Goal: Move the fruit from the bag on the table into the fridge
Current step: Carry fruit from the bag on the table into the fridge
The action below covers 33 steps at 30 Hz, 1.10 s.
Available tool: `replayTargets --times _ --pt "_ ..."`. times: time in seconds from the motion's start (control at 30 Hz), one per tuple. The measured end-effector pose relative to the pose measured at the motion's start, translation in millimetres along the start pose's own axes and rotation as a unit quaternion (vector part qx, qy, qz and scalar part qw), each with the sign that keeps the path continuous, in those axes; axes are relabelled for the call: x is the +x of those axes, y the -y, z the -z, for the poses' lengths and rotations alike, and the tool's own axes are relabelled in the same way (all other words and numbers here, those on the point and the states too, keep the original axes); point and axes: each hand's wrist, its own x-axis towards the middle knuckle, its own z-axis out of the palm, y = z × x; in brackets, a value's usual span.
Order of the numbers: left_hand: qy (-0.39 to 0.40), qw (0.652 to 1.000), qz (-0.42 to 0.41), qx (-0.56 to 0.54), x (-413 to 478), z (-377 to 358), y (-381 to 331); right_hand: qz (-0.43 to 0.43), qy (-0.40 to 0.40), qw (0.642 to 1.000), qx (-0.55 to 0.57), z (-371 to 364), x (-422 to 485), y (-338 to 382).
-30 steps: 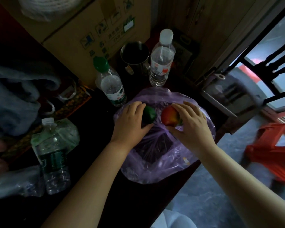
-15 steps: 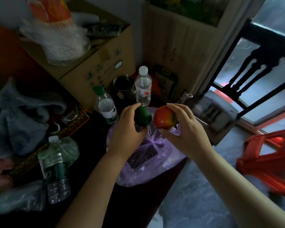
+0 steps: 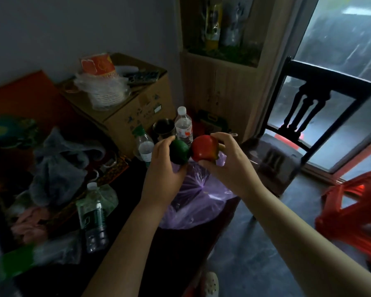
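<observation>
My left hand [image 3: 162, 176] grips a dark green round fruit [image 3: 178, 151], held up above the table. My right hand [image 3: 229, 168] grips a red fruit with a yellowish patch [image 3: 204, 147], right beside the green one and nearly touching it. Both are raised over the crumpled purple plastic bag [image 3: 195, 200], which lies on the dark table [image 3: 176, 254] near its right edge. I cannot see inside the bag. No fridge is in view.
Water bottles [image 3: 183, 125] [image 3: 145, 144] [image 3: 93, 217], a metal cup [image 3: 163, 127] and a cardboard box [image 3: 124, 108] crowd the table's far side; clothes [image 3: 56, 168] lie at the left. A dark wooden chair [image 3: 298, 129] and red plastic stools [image 3: 351, 206] stand to the right, by a glass door.
Both hands have lifted the two fruits out of the bag and up above the table. My view has tilted upward, showing the wall, cabinet and chair.
</observation>
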Motion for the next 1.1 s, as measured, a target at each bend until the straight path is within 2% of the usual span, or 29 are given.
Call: replayTargets --times 0.27,0.53,0.87,1.1 --pt "-0.006 0.999 -0.001 0.041 -36 24 -2 0.008 0.012 1.000 -0.026 -15 -27 22" --pt "-0.007 0.996 0.007 0.094 -57 37 18 0.008 0.063 0.997 -0.040 -45 -35 26" --pt "0.005 0.995 0.032 0.092 -68 41 25 0.007 0.090 0.995 -0.035 -61 -37 23" --pt "0.028 0.997 -0.014 0.064 -69 39 3 0.047 0.066 0.996 -0.032 -29 -51 25"
